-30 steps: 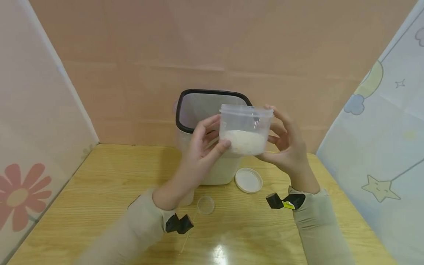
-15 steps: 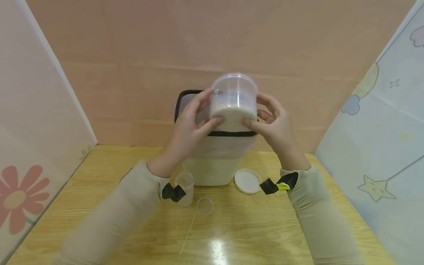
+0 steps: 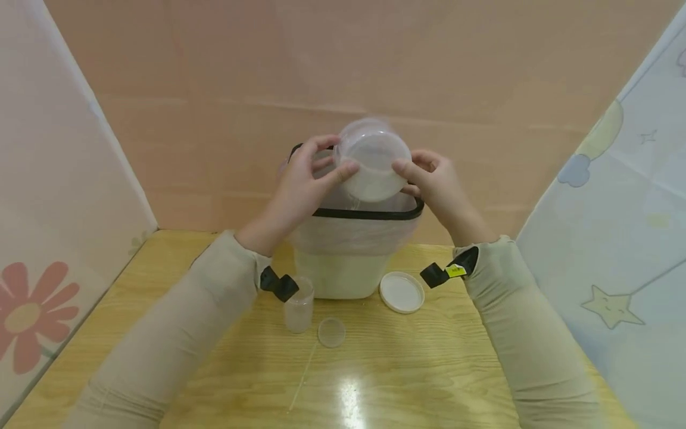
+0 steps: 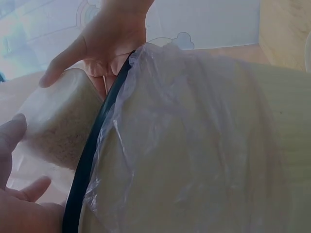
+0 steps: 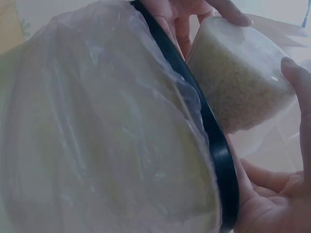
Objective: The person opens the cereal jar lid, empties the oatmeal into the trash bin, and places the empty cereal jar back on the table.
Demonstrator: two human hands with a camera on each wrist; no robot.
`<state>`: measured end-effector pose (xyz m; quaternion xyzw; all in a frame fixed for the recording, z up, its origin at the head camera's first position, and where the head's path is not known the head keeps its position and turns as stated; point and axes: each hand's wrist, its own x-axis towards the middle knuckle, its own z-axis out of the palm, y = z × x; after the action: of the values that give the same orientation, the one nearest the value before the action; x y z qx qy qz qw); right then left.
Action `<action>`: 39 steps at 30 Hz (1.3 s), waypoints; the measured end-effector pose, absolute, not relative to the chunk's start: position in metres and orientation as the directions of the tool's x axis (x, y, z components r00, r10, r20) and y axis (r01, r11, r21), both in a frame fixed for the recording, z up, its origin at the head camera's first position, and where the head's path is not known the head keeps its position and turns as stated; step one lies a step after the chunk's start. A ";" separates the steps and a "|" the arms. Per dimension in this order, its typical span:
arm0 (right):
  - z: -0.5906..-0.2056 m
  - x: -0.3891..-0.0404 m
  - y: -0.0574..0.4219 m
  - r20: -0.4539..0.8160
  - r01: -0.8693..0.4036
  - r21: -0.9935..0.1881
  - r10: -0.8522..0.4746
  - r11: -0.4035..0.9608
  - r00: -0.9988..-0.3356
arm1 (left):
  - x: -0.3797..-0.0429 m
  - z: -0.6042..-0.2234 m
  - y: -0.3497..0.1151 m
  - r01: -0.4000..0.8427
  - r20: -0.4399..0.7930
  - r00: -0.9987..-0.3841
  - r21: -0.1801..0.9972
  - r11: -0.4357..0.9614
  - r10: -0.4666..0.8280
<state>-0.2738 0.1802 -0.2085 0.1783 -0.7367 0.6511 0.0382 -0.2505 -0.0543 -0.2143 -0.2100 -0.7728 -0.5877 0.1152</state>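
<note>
Both hands hold a clear plastic tub [image 3: 377,179] by its sides, thumbs on its base. My left hand [image 3: 300,187] grips its left side and my right hand [image 3: 442,193] its right. The tub is tipped far over, base toward me and mouth facing away, above the bin [image 3: 343,280]. Pale rice-like grains [image 5: 238,82] lie against its wall in the right wrist view, and a few show below the tub in the head view. A thin plastic bag [image 3: 354,235] lines the bin and folds down outside its black rim [image 3: 370,214]. The bin's inside is mostly hidden.
A small clear cup [image 3: 298,310] stands in front of the bin at left. Near it lie a small clear round lid [image 3: 331,332] and a thin pale strand [image 3: 302,378]. A white round lid [image 3: 402,292] lies at right. Patterned walls enclose the wooden table [image 3: 429,369].
The tub has gone from upright in front of the bin to tipped over its opening, its base turning up toward me. Both hands have risen and moved forward with it.
</note>
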 end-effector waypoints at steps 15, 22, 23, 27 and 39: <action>-0.185 -0.289 0.172 -0.006 0.003 -1.000 -0.217 0.014 -0.976 | -0.260 -0.199 -0.061 0.315 0.278 -0.929 0.941 0.128 0.243; -0.179 -0.296 0.165 -0.147 0.115 -0.982 -0.221 0.148 -0.964 | -0.263 -0.196 -0.064 0.212 0.175 -0.955 0.967 0.138 0.241; -0.178 -0.297 0.164 -0.163 0.130 -0.979 -0.225 0.156 -0.961 | -0.263 -0.196 -0.065 0.203 0.166 -0.957 0.969 0.140 0.240; -0.176 -0.299 0.161 -0.240 0.198 -0.961 -0.224 0.192 -0.945 | -0.263 -0.195 -0.067 0.156 0.114 -0.965 0.973 0.170 0.237; -0.171 -0.300 0.158 -0.326 0.243 -0.924 -0.275 0.296 -0.904 | -0.264 -0.190 -0.072 0.063 0.006 -0.964 0.976 0.208 0.265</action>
<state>-0.2998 0.1578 -0.1710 0.0104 -0.7747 0.5932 -0.2186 -0.2643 -0.0720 -0.1901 -0.1063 -0.7729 -0.6202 -0.0814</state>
